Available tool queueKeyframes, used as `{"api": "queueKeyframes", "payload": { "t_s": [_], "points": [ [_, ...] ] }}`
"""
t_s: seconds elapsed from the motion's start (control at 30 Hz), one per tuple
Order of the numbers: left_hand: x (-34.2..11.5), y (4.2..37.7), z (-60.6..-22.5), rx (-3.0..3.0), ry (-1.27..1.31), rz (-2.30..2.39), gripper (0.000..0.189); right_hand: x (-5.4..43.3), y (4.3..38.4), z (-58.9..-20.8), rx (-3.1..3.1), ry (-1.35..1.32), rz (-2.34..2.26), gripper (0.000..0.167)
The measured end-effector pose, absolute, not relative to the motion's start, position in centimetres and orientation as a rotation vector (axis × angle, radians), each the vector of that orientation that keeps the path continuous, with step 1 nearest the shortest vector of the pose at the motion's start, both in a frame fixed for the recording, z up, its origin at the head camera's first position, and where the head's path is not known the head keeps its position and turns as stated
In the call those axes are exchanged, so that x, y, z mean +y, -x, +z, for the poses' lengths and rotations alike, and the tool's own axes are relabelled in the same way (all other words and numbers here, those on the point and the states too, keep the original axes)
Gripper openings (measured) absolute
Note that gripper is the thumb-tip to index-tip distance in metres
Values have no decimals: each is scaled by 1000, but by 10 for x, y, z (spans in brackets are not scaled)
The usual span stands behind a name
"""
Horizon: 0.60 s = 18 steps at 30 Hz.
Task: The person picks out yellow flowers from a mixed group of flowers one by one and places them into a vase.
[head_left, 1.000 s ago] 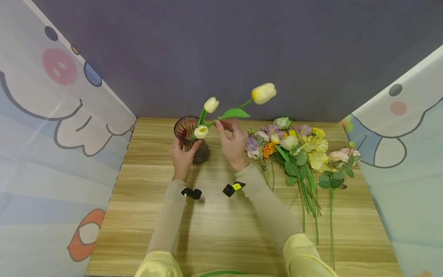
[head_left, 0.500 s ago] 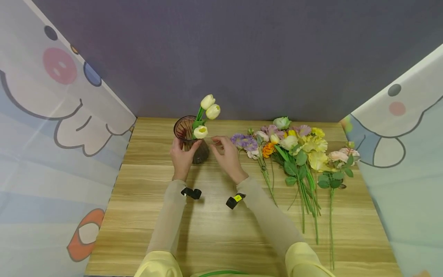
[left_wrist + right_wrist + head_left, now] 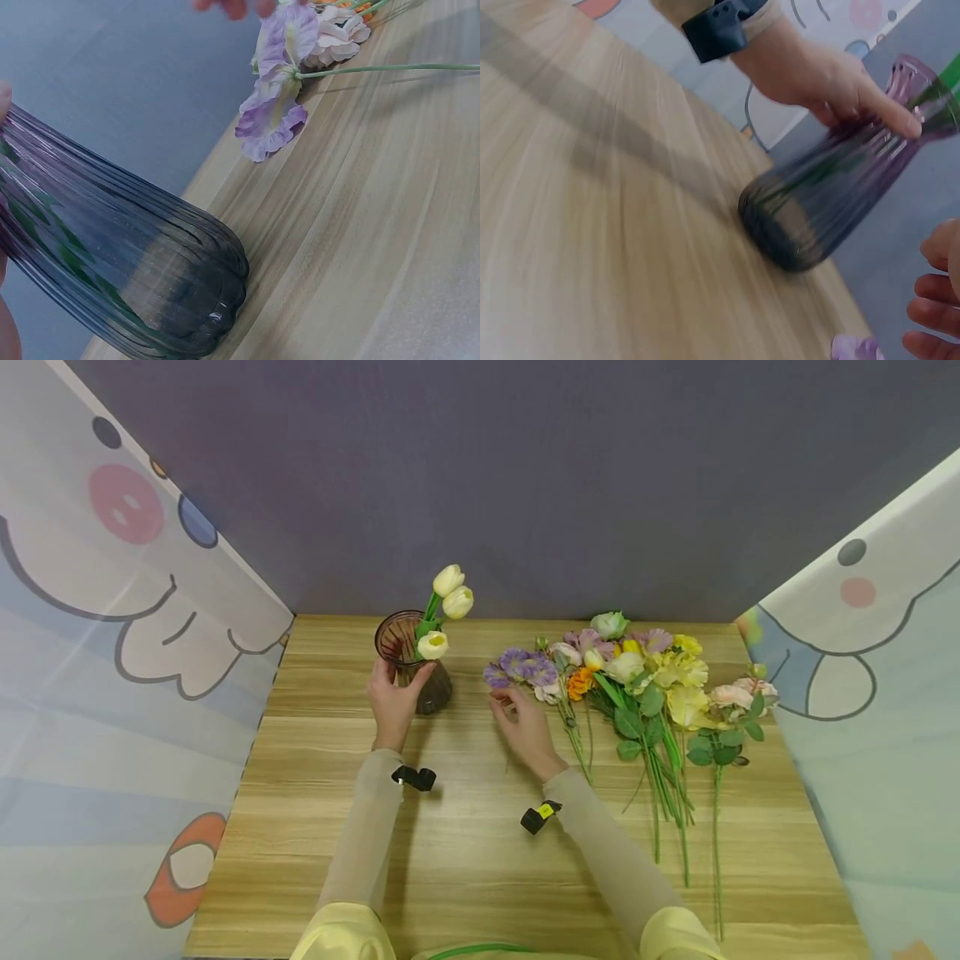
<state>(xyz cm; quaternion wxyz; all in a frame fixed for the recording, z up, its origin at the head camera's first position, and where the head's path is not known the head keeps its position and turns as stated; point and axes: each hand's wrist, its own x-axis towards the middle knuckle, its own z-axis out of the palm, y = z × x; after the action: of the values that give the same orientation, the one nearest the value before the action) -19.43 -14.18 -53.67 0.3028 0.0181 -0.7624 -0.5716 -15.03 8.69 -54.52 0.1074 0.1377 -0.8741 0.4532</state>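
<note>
A ribbed, purple-tinted glass vase [image 3: 438, 687] stands upright at the back of the table, left of middle. Around its neck my left hand [image 3: 393, 706] grips, thumb and fingers on either side. Three white tulips lean from the mouth to the right, one tulip [image 3: 432, 645] low by the rim; their green stems show through the glass in the left wrist view. My right hand [image 3: 525, 731], fingers loosely bent and with nothing seen between them, hovers close to a purple flower [image 3: 281, 82] lying on the table. Its fingers [image 3: 934, 311] appear at the right wrist view's edge.
A loose pile of artificial flowers lies on the right of the wooden table [image 3: 457, 860]: yellow blooms [image 3: 686, 689], an orange flower [image 3: 580, 683], and a pink rose stem [image 3: 717, 835] apart at the right. A grey wall [image 3: 480, 485] stands behind; printed cloth panels flank both sides.
My right hand has let go of a white tulip, now standing in the vase with the others, and has moved right and toward me to the purple flower. My left hand stays on the vase.
</note>
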Motion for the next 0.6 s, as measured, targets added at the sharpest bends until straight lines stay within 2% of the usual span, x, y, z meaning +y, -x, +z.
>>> {"api": "queueKeyframes", "payload": {
  "t_s": [0.6],
  "points": [
    [-142,194,-537,-2007,-36,-1542,61,148,129,-584,-2480,-256,1290,14]
  ]
}}
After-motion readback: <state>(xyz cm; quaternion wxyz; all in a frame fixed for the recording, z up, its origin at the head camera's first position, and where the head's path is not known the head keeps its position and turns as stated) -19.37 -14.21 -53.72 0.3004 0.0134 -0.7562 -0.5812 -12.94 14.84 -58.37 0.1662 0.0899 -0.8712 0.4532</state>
